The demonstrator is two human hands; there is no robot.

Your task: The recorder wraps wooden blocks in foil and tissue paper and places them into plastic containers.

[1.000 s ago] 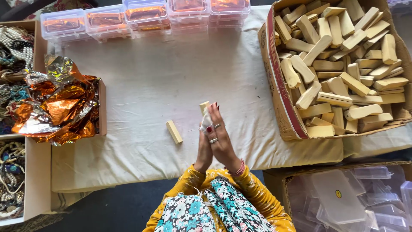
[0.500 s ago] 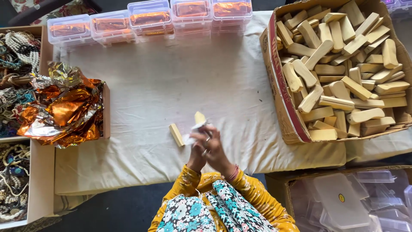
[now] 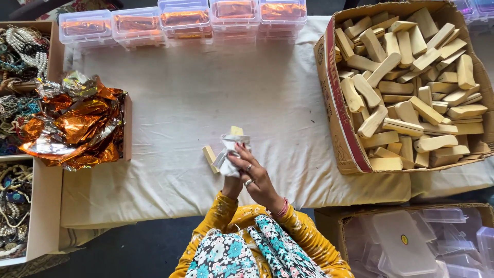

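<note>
a white cloth covers the whole table. at its right edge sits a big cardboard box heaped with pale wooden blocks. on the left, crumpled orange foil sheets spill out of a shallow tray, with bead strings beyond them. a row of clear plastic boxes holding orange foil lines the far edge. near the front middle, the right hand is closed around a wooden block half wrapped in white paper. the left hand is mostly hidden beneath it, so i cannot tell its grip. another bare block lies on the cloth, touching the paper's left side.
</note>
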